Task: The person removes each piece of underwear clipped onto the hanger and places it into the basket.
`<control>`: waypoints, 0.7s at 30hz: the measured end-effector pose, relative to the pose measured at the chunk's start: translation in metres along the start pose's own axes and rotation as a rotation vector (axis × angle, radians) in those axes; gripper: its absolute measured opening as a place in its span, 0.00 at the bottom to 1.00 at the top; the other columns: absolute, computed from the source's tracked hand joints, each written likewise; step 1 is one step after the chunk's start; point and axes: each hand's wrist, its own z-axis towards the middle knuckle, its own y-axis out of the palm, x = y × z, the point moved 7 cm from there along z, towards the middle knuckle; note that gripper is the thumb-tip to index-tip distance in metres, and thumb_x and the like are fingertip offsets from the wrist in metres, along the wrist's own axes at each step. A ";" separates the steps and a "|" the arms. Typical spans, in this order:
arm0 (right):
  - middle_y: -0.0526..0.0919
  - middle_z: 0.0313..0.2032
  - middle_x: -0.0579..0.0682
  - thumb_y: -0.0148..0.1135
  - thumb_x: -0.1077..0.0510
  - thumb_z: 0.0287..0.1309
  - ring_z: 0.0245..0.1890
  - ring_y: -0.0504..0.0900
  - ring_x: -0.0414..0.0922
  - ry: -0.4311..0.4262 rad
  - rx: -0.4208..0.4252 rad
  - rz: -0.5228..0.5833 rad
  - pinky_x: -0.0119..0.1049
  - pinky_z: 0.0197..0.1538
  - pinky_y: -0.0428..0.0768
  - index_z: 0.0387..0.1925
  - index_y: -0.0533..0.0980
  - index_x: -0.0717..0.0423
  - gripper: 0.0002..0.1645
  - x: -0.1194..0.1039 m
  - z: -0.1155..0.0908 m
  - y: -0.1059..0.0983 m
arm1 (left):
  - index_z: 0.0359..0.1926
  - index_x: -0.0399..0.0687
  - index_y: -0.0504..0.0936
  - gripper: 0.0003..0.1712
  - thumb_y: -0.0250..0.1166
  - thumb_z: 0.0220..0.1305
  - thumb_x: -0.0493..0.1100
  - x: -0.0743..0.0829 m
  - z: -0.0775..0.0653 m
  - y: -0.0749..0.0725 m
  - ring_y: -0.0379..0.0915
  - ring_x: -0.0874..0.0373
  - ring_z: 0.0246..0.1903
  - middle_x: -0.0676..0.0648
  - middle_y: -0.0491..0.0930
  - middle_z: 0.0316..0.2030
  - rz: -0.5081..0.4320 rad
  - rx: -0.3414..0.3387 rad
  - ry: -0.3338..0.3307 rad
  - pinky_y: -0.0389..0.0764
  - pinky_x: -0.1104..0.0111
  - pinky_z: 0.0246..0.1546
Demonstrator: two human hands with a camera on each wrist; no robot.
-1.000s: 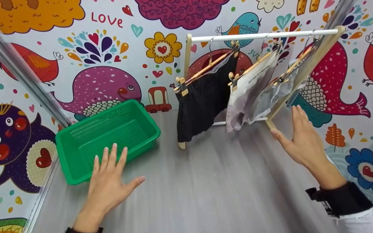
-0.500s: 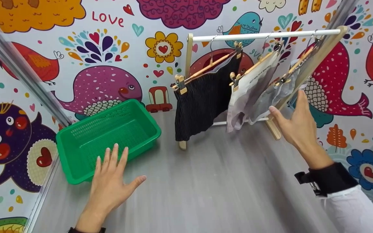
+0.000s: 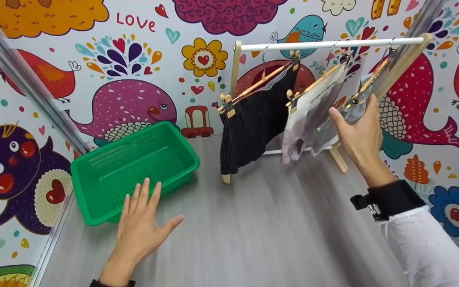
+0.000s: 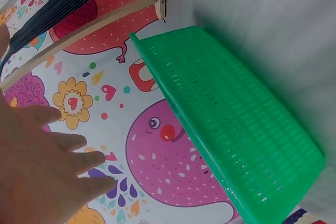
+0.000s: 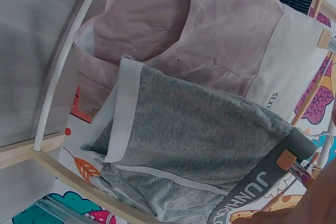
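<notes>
Three garments hang from wooden clip hangers on a small rack (image 3: 237, 67): black pinstriped shorts (image 3: 249, 127), mauve underpants (image 5: 231, 30) with a white waistband, and grey boxer briefs (image 5: 178, 124) with white trim and a lettered waistband. My right hand (image 3: 361, 139) is up beside the grey briefs, thumb and fingers spread apart. Its fingertips come right by the near clip (image 5: 286, 159) of that hanger and cover part of the briefs in the head view. Nothing is held in my left hand (image 3: 140, 229), which hovers with fingers spread by the front rim of a green basket (image 3: 134, 167).
The basket stands at left on the grey tabletop (image 3: 245, 239), against the cartoon-printed wall (image 3: 134, 12). A metal post (image 3: 30, 75) rises at the left corner. The rack's wooden foot (image 3: 338, 159) sticks forward near my right forearm.
My right hand has moved up and slightly left, from beside the rack's right post to the grey briefs' hanger clip. The left hand stays nearly where it was.
</notes>
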 end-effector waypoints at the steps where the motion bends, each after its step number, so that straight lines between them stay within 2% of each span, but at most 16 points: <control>1: 0.53 0.81 0.59 0.61 0.27 0.65 0.77 0.58 0.60 0.012 0.008 0.013 0.65 0.75 0.58 0.84 0.40 0.53 0.65 0.000 0.002 0.000 | 0.82 0.42 0.55 0.62 0.62 0.64 0.77 0.000 0.000 0.000 0.38 0.32 0.80 0.33 0.46 0.82 -0.004 0.002 0.003 0.41 0.36 0.76; 6: 0.54 0.81 0.59 0.61 0.26 0.64 0.79 0.57 0.57 0.082 0.006 0.109 0.56 0.78 0.57 0.84 0.43 0.54 0.64 0.003 0.013 0.002 | 0.82 0.42 0.55 0.62 0.63 0.64 0.77 0.002 -0.001 0.002 0.40 0.33 0.80 0.34 0.46 0.82 -0.035 0.013 0.006 0.42 0.36 0.76; 9: 0.56 0.80 0.61 0.61 0.27 0.65 0.78 0.59 0.56 0.116 0.001 0.151 0.51 0.77 0.61 0.83 0.45 0.56 0.62 0.008 0.018 0.003 | 0.82 0.41 0.56 0.61 0.64 0.64 0.76 0.004 -0.002 0.003 0.42 0.33 0.80 0.34 0.47 0.82 -0.050 0.024 0.007 0.43 0.36 0.76; 10: 0.60 0.78 0.61 0.61 0.28 0.66 0.77 0.62 0.55 0.121 0.008 0.154 0.49 0.76 0.65 0.83 0.48 0.57 0.61 0.009 0.019 0.002 | 0.82 0.41 0.56 0.61 0.65 0.64 0.75 0.005 -0.002 0.003 0.43 0.33 0.79 0.34 0.47 0.82 -0.050 0.028 0.008 0.43 0.36 0.76; 13: 0.73 0.67 0.62 0.60 0.33 0.70 0.63 0.78 0.51 0.127 0.040 0.153 0.36 0.61 0.79 0.79 0.56 0.59 0.51 0.011 0.021 -0.001 | 0.82 0.41 0.56 0.61 0.65 0.64 0.75 0.005 -0.003 0.003 0.45 0.33 0.79 0.34 0.48 0.82 -0.054 0.031 0.009 0.44 0.36 0.76; 16: 0.77 0.56 0.57 0.57 0.39 0.74 0.48 0.79 0.43 0.152 0.071 0.161 0.30 0.46 0.79 0.76 0.61 0.60 0.42 0.015 0.023 -0.004 | 0.82 0.41 0.56 0.61 0.63 0.64 0.77 0.005 -0.004 0.004 0.45 0.33 0.79 0.34 0.48 0.82 -0.052 0.027 0.010 0.45 0.36 0.75; 17: 0.77 0.56 0.57 0.55 0.40 0.75 0.46 0.77 0.41 0.167 0.076 0.173 0.31 0.45 0.78 0.76 0.61 0.60 0.40 0.016 0.024 -0.005 | 0.82 0.42 0.56 0.62 0.62 0.64 0.77 0.005 -0.004 0.005 0.45 0.33 0.79 0.34 0.48 0.82 -0.057 0.025 0.009 0.45 0.36 0.76; 21: 0.74 0.62 0.56 0.49 0.45 0.80 0.49 0.76 0.37 0.219 0.091 0.213 0.31 0.50 0.77 0.76 0.60 0.61 0.35 0.020 0.028 -0.008 | 0.82 0.42 0.57 0.62 0.60 0.63 0.79 0.004 -0.005 0.008 0.45 0.33 0.79 0.35 0.47 0.82 -0.068 0.013 -0.001 0.45 0.36 0.76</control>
